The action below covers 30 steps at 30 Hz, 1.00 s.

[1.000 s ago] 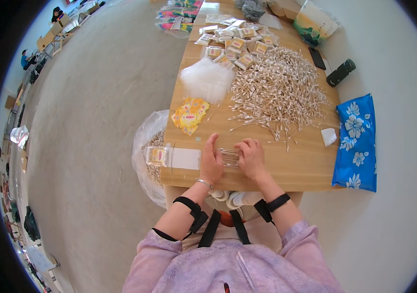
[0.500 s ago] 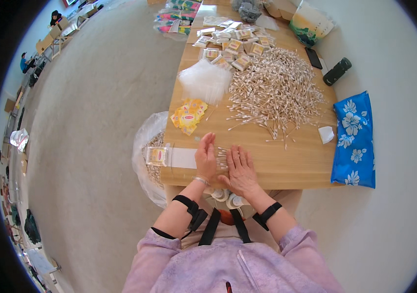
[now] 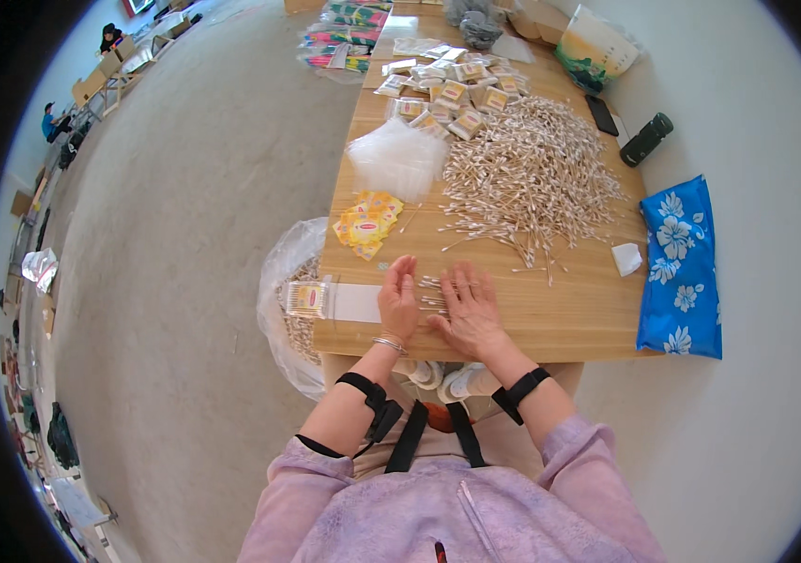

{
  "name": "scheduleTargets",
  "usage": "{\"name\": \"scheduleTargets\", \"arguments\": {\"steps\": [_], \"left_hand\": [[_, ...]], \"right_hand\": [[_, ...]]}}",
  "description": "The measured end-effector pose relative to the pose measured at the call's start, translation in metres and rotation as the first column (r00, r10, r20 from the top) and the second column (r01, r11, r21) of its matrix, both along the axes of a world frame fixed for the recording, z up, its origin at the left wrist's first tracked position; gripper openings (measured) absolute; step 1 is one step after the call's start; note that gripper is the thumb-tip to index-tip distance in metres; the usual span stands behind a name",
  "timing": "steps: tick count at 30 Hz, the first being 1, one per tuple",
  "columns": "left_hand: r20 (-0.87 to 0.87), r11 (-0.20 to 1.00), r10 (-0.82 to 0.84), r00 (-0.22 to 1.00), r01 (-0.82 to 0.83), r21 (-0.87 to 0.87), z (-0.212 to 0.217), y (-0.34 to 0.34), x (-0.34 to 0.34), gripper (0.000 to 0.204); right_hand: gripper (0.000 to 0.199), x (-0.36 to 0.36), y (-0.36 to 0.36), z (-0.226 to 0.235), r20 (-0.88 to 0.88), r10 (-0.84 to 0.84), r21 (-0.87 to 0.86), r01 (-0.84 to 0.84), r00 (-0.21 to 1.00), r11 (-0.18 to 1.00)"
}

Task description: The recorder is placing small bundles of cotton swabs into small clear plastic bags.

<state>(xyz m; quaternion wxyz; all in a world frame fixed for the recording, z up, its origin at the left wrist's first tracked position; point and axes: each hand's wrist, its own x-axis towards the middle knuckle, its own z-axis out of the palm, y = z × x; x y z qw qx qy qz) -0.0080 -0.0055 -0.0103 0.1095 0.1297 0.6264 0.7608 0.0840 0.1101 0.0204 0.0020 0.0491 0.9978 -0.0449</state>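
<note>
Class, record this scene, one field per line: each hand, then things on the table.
Left hand: on edge, between white strip and small swab group
Right hand: palm down, over part of that group
Left of strip: swab pack
Large pile: loose cotton swabs
Left of pile: clear bags, yellow cards nearer
Beyond pile: small packets
Right side: blue floral pouch

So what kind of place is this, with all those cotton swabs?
Probably a workshop or packing room: a big pile of loose cotton swabs lies on the table, with filled packs and a stack of clear plastic beside it.
</note>
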Motion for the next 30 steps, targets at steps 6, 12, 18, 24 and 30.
{"name": "scheduleTargets", "arguments": {"steps": [6, 12, 18, 24, 30], "left_hand": [[0.011, 1.0, -0.022, 1.0, 0.022, -0.002, -0.002, 0.0, -0.001, 0.031], [-0.044, 0.999, 0.021, 0.999, -0.02, 0.028, -0.006, -0.001, -0.001, 0.031], [0.009, 0.998, -0.043, 0.999, 0.042, 0.047, -0.006, -0.001, -0.002, 0.031], [0.029, 0.999, -0.009, 1.0, 0.008, 0.041, -0.003, -0.001, -0.001, 0.03], [0.024, 0.999, -0.014, 1.0, 0.013, 0.036, -0.001, -0.004, -0.002, 0.031]], "right_hand": [[0.081, 0.001, -0.014, -0.001, 0.028, -0.042, 0.006, 0.042, 0.999, 0.999], [0.077, 0.016, -0.021, -0.003, -0.014, -0.007, -0.094, 0.006, 1.0, 0.996], [0.078, 0.003, -0.004, -0.006, -0.106, 0.005, -0.033, -0.008, 0.994, 0.999], [0.098, 0.022, 0.017, -0.003, -0.176, -0.182, -0.289, 0.126, 0.967, 0.949], [0.111, 0.034, 0.021, 0.006, -0.259, -0.126, -0.371, 0.022, 0.958, 0.929]]}}
